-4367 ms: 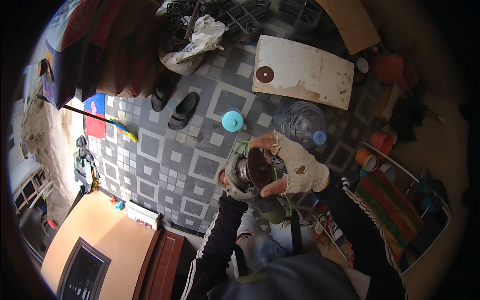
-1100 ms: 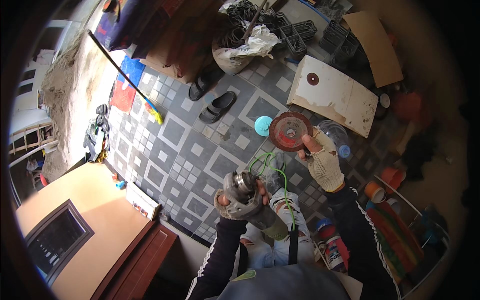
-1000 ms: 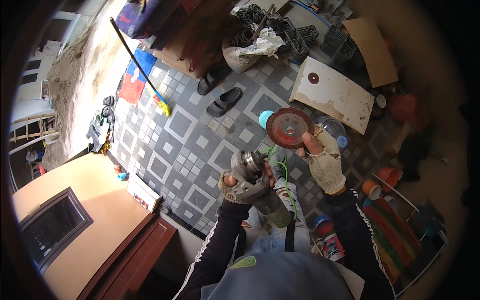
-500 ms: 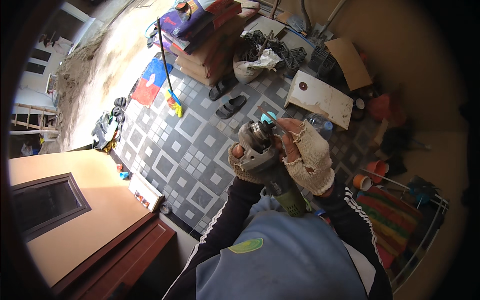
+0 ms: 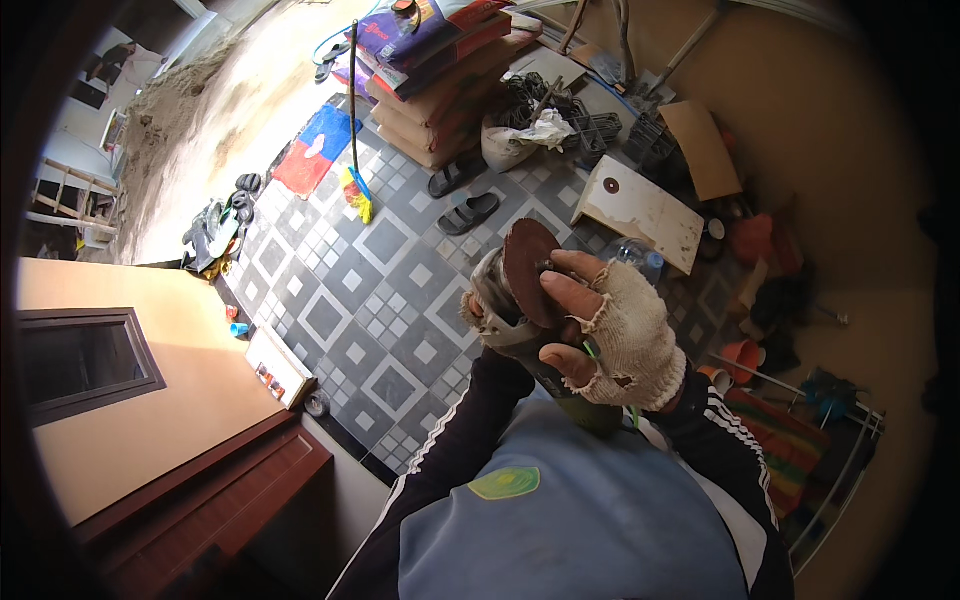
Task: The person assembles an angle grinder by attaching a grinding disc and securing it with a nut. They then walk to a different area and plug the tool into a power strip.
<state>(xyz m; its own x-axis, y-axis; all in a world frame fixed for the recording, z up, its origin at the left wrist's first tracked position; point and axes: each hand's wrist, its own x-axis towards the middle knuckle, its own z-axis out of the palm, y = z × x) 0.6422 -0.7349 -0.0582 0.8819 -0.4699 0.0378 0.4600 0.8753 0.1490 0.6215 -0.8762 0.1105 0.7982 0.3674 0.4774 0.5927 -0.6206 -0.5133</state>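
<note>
In front of my chest, an angle grinder [image 5: 505,335] points away with its head up. Around its neck wraps my left hand [image 5: 475,308] in a worn cream fingerless glove, mostly hidden behind the tool. A reddish-brown disc [image 5: 527,268] lies against the grinder's head, its flat face partly toward me. From the right, my right hand [image 5: 635,345], gloved the same way, has its fingertips on the disc near its centre. The thumb sits lower, beside the grinder's body. What lies under the fingertips is hidden.
On the patterned tile floor lie black sandals [image 5: 468,213] and a broom [image 5: 355,150]. Stacked sacks [image 5: 430,110] stand beyond. A white board [image 5: 645,215] bears another small disc [image 5: 611,186], with a plastic bottle [image 5: 640,255] alongside. A wooden door [image 5: 200,480] is at left.
The disc, held edge-on in my right hand before, now lies over the grinder's head with its face showing. My right fingers have spread across it, and the grinder's head has tilted.
</note>
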